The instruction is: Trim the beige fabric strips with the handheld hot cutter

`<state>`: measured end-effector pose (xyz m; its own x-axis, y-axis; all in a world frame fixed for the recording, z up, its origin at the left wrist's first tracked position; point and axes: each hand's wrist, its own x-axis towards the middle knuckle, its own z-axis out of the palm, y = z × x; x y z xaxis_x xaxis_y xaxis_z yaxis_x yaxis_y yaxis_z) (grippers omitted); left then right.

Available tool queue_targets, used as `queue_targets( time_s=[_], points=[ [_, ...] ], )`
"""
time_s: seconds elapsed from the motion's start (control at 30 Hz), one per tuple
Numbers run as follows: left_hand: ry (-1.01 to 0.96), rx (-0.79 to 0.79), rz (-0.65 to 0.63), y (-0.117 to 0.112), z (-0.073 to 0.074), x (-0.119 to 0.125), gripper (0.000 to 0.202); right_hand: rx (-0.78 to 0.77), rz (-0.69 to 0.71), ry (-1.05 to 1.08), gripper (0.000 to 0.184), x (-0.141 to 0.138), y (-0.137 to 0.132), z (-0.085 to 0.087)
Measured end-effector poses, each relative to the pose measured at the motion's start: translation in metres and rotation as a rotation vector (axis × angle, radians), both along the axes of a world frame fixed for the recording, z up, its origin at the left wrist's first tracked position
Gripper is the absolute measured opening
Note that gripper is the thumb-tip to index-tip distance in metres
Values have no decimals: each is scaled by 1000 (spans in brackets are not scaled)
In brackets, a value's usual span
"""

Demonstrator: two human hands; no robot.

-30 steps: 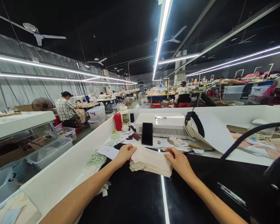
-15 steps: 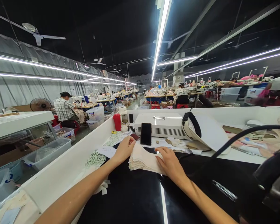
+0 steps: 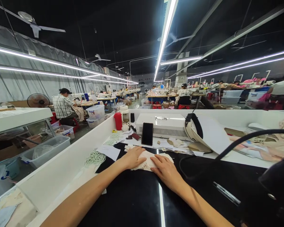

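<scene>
Left hand (image 3: 132,157) and right hand (image 3: 165,168) lie flat, fingers unclenched, on cream fabric stack (image 3: 148,160). Looks soft, light, layers likely slide; pinch opposite edges.

left hand (image 3: 132,157): bare, slim fingers, its back turned to the camera.
right hand (image 3: 165,169): bare, knuckles and tendons faintly marked across its back.
wrists: uncovered just behind the grip on both sides.
left forearm (image 3: 85,195): uncovered from the grip back to the lower edge of the view, long and slender, broadened there by the lens.
right forearm (image 3: 194,201): uncovered likewise, narrowest nearest the grip.
nails: seemingly short and plain, though too small to be sure.
</scene>
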<state>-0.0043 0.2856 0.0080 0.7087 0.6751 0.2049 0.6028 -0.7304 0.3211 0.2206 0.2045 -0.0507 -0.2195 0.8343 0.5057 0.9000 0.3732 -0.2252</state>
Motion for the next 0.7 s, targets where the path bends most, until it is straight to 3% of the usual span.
queue_targets(
  time_s=[0.2,0.37,0.53,0.7],
  points=[
    [-19,11,45,-4,-7,5,43,2,-16,-3,38,3,0,-2],
    [-51,-4,50,-2,0,8,47,51,-81,50,43,-1,-7,2],
    [-168,-12,97,-7,26,-6,50,67,-64,120,39,-5,-26,5],
    [-180,-23,230,-25,60,-70,35,33,63,215,39,-11,-46,-10]
  ],
)
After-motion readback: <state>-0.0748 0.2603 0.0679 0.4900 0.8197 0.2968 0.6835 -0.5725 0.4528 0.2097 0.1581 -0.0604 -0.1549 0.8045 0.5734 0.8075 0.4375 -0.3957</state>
